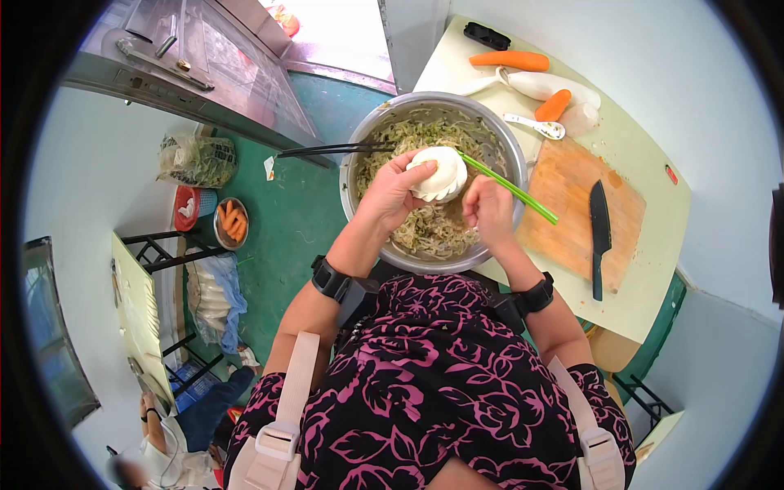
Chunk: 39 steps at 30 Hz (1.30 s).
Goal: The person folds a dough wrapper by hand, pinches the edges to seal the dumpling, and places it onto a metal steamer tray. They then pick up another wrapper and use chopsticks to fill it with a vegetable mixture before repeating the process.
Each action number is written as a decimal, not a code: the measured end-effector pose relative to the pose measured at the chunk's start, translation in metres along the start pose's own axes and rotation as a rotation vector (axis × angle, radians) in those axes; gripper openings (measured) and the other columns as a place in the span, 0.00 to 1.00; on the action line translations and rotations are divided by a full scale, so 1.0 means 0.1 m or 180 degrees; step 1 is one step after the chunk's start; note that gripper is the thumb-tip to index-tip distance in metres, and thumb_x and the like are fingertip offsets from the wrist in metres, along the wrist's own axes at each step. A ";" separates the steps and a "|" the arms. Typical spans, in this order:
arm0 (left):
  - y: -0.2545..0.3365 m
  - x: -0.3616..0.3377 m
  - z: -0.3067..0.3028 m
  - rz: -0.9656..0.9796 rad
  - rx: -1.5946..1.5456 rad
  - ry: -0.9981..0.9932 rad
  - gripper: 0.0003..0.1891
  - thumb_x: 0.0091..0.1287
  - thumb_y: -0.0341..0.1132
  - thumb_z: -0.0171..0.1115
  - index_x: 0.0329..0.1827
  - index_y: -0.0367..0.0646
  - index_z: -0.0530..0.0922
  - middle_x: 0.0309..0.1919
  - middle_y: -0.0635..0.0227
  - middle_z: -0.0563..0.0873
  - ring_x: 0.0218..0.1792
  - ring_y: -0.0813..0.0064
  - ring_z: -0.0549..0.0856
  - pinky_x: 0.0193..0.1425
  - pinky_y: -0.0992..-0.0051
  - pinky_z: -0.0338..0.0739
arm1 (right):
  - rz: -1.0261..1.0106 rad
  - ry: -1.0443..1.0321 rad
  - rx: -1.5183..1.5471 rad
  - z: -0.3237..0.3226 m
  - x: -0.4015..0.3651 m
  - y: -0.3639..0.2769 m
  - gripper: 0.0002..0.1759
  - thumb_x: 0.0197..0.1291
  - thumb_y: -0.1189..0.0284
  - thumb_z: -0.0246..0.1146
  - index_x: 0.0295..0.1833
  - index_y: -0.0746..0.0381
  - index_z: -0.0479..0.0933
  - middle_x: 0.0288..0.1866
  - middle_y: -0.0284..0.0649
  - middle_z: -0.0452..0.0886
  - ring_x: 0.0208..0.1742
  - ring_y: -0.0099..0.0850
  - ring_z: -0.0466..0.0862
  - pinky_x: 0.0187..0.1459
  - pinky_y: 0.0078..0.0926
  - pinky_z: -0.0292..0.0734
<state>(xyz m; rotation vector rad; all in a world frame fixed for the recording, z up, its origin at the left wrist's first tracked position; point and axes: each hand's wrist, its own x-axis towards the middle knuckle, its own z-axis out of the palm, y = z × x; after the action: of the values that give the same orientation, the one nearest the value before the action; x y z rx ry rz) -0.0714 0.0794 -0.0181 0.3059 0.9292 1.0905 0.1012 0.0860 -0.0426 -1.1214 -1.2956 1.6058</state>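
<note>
A pleated white dough bun [442, 175] sits in my left hand [397, 189], the thumb lying over its top, above the big metal bowl [516, 155]. Shredded, greenish filling [437, 235] fills much of that bowl. My right hand [488, 211] is curled closed just right of the bun, over the bowl; whatever its fingers might hold is hidden. Bright green chopsticks [523, 196] slant from beside the bun across the bowl's right rim, close to my right hand. Black chopsticks [327, 150] stick out over the left rim.
On the table right of the bowl lie a cutting board [563, 220], a black knife [600, 229], a white spoon [539, 126], a white radish [555, 85] and carrots [514, 60]. Floor left: a bowl of carrots [232, 222], bagged goods [211, 294]. Another person [175, 437] is at lower left.
</note>
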 end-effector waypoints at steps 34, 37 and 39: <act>-0.10 0.00 0.00 -0.0359 0.0098 -0.0084 0.19 0.55 0.29 0.60 0.50 0.42 0.71 0.41 0.68 0.79 0.40 0.78 0.80 0.42 0.75 0.77 | -0.0828 0.0105 -0.1271 -0.06 0.03 0.02 0.18 0.58 0.64 0.54 0.23 0.66 0.68 0.14 0.41 0.66 0.16 0.26 0.64 0.20 0.24 0.61; -0.10 -0.01 0.03 -0.0291 0.0308 -0.0093 0.19 0.54 0.27 0.60 0.50 0.41 0.70 0.41 0.68 0.79 0.39 0.78 0.80 0.41 0.76 0.77 | -0.0990 0.0080 -0.1420 -0.04 0.03 0.00 0.17 0.58 0.65 0.54 0.24 0.66 0.68 0.15 0.42 0.66 0.15 0.28 0.64 0.20 0.25 0.61; -0.11 -0.02 0.04 -0.0200 0.0332 -0.0110 0.20 0.53 0.26 0.61 0.51 0.41 0.70 0.42 0.67 0.79 0.40 0.77 0.80 0.41 0.76 0.77 | -0.1042 0.0107 -0.1546 -0.03 0.04 0.02 0.16 0.58 0.65 0.54 0.24 0.66 0.68 0.15 0.43 0.66 0.15 0.29 0.65 0.20 0.26 0.61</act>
<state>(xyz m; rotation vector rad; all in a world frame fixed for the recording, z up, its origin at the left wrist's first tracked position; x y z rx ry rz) -0.0619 0.0733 -0.0212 0.3780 0.9604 0.9782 0.1023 0.0900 -0.0453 -1.1327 -1.7993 1.0555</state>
